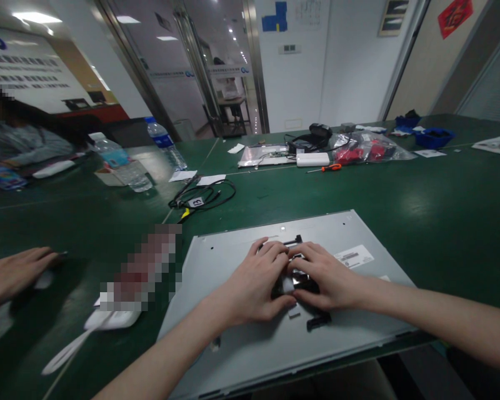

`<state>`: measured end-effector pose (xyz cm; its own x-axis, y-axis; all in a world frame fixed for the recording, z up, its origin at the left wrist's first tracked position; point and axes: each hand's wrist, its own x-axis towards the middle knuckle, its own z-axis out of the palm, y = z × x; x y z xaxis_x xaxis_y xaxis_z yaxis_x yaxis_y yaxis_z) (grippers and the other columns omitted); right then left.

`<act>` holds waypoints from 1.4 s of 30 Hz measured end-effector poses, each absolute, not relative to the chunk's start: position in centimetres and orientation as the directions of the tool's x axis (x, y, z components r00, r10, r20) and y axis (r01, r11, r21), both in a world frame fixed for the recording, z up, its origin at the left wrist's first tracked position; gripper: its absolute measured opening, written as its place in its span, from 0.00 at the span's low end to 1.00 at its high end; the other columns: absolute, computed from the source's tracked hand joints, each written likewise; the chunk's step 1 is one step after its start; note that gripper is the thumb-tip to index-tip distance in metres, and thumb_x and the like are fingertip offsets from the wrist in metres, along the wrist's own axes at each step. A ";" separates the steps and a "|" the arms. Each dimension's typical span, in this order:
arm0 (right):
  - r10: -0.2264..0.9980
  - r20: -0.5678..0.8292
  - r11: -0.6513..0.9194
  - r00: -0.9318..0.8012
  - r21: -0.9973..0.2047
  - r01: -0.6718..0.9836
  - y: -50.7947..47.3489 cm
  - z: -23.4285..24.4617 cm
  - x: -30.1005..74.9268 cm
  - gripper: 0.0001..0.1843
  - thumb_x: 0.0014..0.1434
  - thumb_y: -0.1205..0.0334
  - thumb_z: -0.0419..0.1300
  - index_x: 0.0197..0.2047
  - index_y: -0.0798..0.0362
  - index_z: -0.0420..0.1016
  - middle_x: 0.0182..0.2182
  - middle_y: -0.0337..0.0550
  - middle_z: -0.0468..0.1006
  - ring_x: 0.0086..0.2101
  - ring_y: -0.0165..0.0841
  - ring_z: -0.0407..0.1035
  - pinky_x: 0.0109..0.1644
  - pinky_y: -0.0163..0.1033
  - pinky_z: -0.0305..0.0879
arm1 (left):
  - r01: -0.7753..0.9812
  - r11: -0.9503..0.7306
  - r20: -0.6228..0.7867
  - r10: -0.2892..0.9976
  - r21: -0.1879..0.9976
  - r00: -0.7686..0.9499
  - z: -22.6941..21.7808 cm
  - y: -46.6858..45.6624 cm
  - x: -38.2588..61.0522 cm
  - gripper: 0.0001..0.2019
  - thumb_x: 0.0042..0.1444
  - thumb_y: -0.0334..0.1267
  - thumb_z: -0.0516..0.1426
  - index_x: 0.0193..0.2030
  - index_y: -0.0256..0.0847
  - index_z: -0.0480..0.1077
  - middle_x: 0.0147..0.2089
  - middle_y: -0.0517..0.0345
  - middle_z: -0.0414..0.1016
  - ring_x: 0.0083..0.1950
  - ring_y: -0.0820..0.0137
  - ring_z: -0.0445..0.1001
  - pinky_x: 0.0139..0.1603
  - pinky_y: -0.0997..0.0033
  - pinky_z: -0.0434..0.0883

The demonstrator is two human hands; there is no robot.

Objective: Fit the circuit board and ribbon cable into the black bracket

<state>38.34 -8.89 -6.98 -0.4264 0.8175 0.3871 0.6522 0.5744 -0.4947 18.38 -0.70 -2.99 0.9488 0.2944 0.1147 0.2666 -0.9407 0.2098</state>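
Note:
A flat light-grey metal panel (350,344), with a white label (356,256) on its right half, lies on the green table in front of me. My left hand (256,283) and my right hand (331,275) meet over its middle. Curled fingers of both hands close round a black part (302,280) with a shiny surface, from its left and right sides. Much of this part is hidden under the fingers. A black strip (319,321) shows on the panel just below my right hand, and another black end piece (294,240) sticks out above the fingertips.
At the left is another person's hand (20,272). Nearby lie a white strapped object (112,319), a coiled black cable (223,194) and two water bottles (127,164). Further back are an orange-handled screwdriver (331,167), a white box (313,160) and plastic bags (369,147).

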 end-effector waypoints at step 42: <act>0.803 0.408 0.594 -0.434 -0.496 0.633 -8.8 -7.2 38.5 0.19 0.57 0.63 0.65 0.51 0.52 0.69 0.54 0.53 0.69 0.53 0.44 0.62 0.59 0.52 0.62 | 0.265 -0.937 0.208 0.312 0.227 0.927 -2.7 0.0 18.2 0.05 0.57 0.34 0.58 0.40 0.44 0.73 0.49 0.56 0.74 0.55 0.61 0.70 0.68 0.46 0.54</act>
